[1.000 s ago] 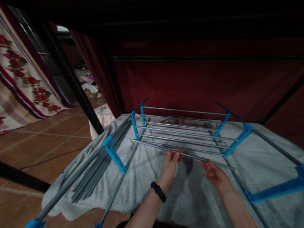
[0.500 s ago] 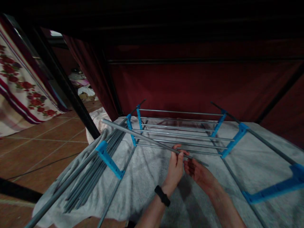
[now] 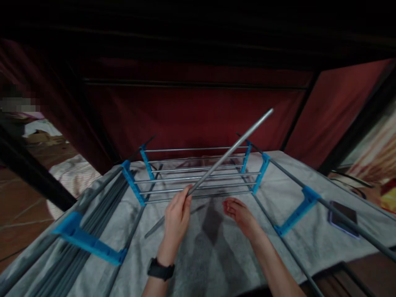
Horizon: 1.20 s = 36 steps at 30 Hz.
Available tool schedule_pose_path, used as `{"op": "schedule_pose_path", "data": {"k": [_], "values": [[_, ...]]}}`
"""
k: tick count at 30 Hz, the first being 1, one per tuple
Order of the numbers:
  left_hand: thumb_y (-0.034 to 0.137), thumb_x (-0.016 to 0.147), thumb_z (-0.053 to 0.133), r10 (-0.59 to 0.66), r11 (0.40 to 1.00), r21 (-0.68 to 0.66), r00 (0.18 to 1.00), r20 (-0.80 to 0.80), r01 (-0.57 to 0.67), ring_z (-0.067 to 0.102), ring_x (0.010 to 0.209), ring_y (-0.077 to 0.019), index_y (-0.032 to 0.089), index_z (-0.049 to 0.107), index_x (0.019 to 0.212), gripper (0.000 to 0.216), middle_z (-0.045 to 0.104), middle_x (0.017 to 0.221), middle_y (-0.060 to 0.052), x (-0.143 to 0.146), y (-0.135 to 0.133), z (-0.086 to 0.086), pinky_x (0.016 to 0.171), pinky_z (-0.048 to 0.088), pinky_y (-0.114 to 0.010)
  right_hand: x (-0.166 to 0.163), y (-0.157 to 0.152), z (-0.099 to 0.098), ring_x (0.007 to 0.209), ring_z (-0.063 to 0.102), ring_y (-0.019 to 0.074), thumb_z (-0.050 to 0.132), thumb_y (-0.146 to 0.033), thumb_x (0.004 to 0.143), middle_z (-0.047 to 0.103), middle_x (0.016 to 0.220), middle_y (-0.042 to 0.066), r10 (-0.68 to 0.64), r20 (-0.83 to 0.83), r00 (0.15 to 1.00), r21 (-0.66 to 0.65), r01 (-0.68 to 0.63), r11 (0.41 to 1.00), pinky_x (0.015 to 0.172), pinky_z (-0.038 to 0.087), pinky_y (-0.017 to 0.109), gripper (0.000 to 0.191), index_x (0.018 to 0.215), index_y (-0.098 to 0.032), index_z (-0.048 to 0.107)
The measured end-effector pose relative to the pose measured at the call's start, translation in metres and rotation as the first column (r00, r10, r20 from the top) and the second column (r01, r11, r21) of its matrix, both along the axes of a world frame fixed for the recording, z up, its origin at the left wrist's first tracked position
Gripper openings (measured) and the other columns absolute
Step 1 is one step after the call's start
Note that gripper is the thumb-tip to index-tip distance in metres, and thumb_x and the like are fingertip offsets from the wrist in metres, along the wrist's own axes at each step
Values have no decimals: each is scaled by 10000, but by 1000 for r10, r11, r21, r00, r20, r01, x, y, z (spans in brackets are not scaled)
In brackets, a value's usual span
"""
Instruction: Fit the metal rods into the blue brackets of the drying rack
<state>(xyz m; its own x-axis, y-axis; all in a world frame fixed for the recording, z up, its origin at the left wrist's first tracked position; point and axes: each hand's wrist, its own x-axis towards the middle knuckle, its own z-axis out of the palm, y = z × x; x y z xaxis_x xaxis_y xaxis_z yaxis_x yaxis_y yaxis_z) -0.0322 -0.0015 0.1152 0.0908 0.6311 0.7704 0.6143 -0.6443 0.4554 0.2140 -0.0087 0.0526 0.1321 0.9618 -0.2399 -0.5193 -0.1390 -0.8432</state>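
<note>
My left hand (image 3: 177, 212), with a dark watch on its wrist, is closed around a grey metal tube (image 3: 230, 150). The tube slants from low left of the hand up to the right, its far end raised above the rack. My right hand (image 3: 235, 211) hovers to the right of it, apart from the tube, fingers curled together with nothing visible in them. Beyond both hands stands a partly assembled rack with blue plastic brackets (image 3: 258, 173) and several crossing metal rods (image 3: 198, 178). Two more blue brackets, a left one (image 3: 89, 241) and a right one (image 3: 297, 210), sit nearer me.
Several loose grey tubes (image 3: 93, 231) lie in a bundle at left on the grey blanket (image 3: 198, 264). A phone (image 3: 343, 218) rests at right, beyond the rack's side tube. Dark red curtain (image 3: 185, 111) and black frame bars surround the space.
The view has turned right. The tube swung from slanting up to the left to slanting up to the right, held in my left hand. My right hand has come away from it.
</note>
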Motion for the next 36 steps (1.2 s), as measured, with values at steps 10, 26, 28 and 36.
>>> {"op": "schedule_pose_path", "data": {"k": [10, 26, 28, 36], "values": [[369, 1051, 381, 26, 985, -148, 921, -389, -91, 690, 917, -240, 233, 686, 1179, 357, 736, 993, -71, -11, 9, -31, 821, 542, -379, 4, 5, 11, 773, 695, 165, 931, -407, 573, 773, 866, 56, -120, -12, 993, 69, 121, 990, 789, 563, 318, 429, 870, -190, 709], [44, 965, 435, -63, 950, -263, 718, -693, -170, 619, 1034, -218, 220, 617, 1305, 424, 665, 1136, -71, -12, 10, -52, 971, 446, -375, 45, 12, -15, 775, 736, 138, 770, -154, 807, 760, 809, 24, -260, -97, 961, -63, 255, 965, 818, 639, 262, 96, 800, -194, 683], [71, 978, 441, -64, 942, -277, 710, -702, -189, 618, 1025, -221, 214, 629, 1274, 379, 658, 1136, -80, -13, 10, -53, 966, 441, -375, 52, 13, -20, 738, 730, 131, 702, -158, 873, 738, 764, 21, -270, -88, 959, -116, 260, 959, 790, 644, 247, 90, 795, -194, 674], [68, 972, 431, -93, 927, -321, 710, -698, -195, 627, 1041, -245, 176, 633, 1245, 357, 674, 1123, -113, -1, 6, -57, 982, 421, -400, 67, 18, -25, 645, 689, 97, 594, -179, 967, 650, 674, -8, -313, -61, 948, -295, 282, 913, 739, 639, 194, 209, 761, -203, 621]]}}
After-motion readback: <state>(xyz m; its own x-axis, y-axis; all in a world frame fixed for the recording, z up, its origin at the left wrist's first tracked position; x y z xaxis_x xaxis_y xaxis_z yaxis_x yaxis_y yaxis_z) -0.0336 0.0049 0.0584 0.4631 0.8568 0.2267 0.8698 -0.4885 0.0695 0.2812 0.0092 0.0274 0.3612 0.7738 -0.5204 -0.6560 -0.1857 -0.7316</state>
